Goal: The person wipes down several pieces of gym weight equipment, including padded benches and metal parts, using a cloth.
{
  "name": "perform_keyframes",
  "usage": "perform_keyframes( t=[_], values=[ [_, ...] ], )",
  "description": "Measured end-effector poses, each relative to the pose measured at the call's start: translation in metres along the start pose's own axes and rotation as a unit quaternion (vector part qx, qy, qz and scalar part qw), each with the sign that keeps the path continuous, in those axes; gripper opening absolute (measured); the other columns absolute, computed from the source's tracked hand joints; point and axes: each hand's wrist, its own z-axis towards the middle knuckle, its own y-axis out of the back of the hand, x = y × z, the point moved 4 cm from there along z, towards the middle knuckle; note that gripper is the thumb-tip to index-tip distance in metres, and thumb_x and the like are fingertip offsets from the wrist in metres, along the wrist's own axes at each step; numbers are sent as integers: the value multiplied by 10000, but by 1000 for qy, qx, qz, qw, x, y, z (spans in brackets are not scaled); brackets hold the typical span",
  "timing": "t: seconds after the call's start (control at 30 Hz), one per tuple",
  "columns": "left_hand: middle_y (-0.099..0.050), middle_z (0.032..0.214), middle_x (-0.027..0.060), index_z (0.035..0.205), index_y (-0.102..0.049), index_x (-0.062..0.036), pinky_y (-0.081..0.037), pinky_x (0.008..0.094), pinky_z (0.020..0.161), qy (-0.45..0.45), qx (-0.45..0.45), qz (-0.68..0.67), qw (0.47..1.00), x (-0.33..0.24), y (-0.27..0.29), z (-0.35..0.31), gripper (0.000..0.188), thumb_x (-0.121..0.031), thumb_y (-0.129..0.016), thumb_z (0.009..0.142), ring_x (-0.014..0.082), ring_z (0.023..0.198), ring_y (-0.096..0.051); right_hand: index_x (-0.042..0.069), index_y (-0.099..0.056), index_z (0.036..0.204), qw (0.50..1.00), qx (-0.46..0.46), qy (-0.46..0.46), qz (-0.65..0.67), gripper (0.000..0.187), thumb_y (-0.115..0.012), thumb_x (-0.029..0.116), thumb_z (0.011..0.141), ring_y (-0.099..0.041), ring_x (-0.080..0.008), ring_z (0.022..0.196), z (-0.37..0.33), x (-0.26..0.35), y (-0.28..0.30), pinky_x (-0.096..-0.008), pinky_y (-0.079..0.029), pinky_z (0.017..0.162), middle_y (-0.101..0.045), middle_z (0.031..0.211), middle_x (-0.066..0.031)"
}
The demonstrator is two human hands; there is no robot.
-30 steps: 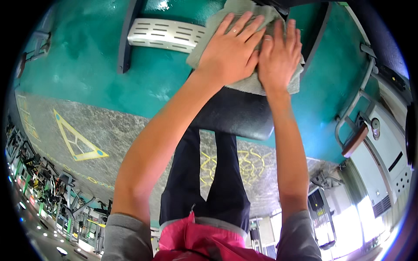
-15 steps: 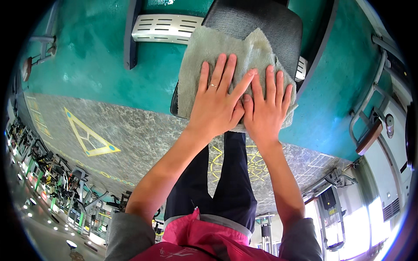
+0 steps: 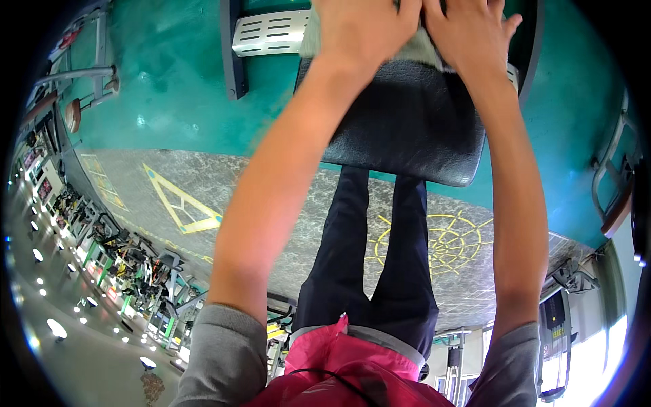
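A black padded bench seat [image 3: 413, 129] lies in front of me, its near part bare and shiny. Over its far part rests a grey-green cloth [image 3: 422, 51], mostly covered by my hands and cut off by the upper edge. My left hand [image 3: 369, 28] presses palm down on the cloth. Beside it, my right hand [image 3: 469, 32] lies on the cloth too, its little finger stretched outward. Most fingertips are out of the picture, but the fingers that show are apart. Both arms reach far forward.
Left of the seat is a slotted silver metal plate [image 3: 270, 34] next to a dark upright frame bar [image 3: 233, 57]. Green flooring [image 3: 169, 102] meets grey patterned floor [image 3: 271, 176] with yellow markings. Gym machines [image 3: 159, 278] stand at the left; metal frames [image 3: 614, 156] stand at the right.
Both hands have slid forward over the seat, taking the cloth with them and uncovering the near part of the black padding. My arms are now straighter.
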Motion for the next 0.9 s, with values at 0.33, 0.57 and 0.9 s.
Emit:
perform_keyframes(
  t=[0.33, 0.57, 0.9],
  values=[
    [-386, 1697, 222, 1587, -485, -2, -173, 702, 1273, 57, 198, -10, 979, -72, 63, -171, 661, -328, -563, 1018, 523, 1569, -312, 125, -512, 1608, 972, 184, 63, 131, 628, -589, 376, 1037, -365, -416, 1583, -164, -8, 48, -606, -259, 1293, -404, 1709, -185],
    [-385, 1709, 208, 1568, -508, -6, -213, 608, 1297, 10, 97, -75, 992, -41, 19, -82, 614, -272, -584, 1019, 443, 1586, -338, 129, -569, 1553, 985, 37, 107, 133, 554, -595, 264, 1017, -451, -358, 1537, -79, -9, 12, -539, -317, 1284, -506, 1639, -149],
    [-528, 1586, 276, 1528, -514, 84, -307, 526, 1287, -16, -24, 12, 1000, -20, 1, -30, 598, -260, -526, 1038, 427, 1483, -491, -21, -560, 1497, 981, -62, 161, 89, 534, -532, 259, 1044, -508, -405, 1473, -13, -15, -13, -503, -348, 1268, -569, 1542, -262]
  ],
)
